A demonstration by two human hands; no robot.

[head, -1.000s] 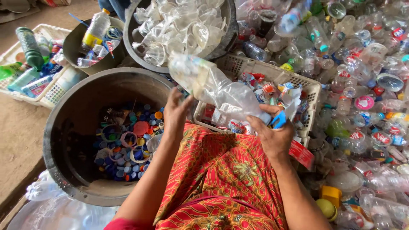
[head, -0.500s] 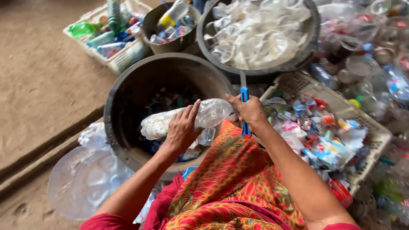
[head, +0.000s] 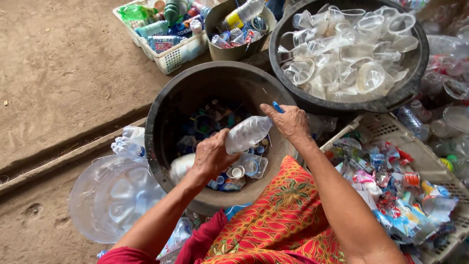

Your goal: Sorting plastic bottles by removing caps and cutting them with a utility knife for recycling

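Both hands now sit over the black tub point(head: 161, 122), w/ the clear plastic bottle point(head: 246, 133) held across it; a sec ago it was farther right, over the white basket of labels point(head: 386, 132). I see the left hand point(head: 211, 157) clenched round the bottle's base end, the right hand point(head: 289, 121) gripping the neck end plus a blue-handled tool point(head: 277, 106). Bottle looks bare of any label, so I'd judge stripping is done & cap work is in hand, caps piled below.
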